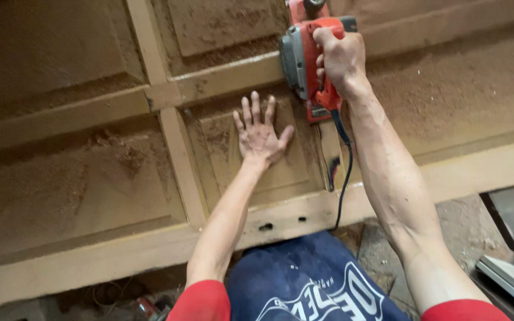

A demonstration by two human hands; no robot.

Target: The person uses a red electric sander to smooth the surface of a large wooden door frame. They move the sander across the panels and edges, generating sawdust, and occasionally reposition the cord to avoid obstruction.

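the planer (306, 59) sits on a rail of the door (78, 178), at the top of the raised panel (257, 172) near the door's middle. the right hand (341, 56) is closed tight around its orange handle; the left hand (261, 134) lies open and flat on that panel, fingers spread, just below and left of the planer. to do this well, i judge the sole should stay flat on the rail, pressure even, and the cord (345, 178), hanging off the door's near edge, kept behind the tool. the flat hand is best kept beside the planer's path. sawdust (114, 154) coats the door's other panels.
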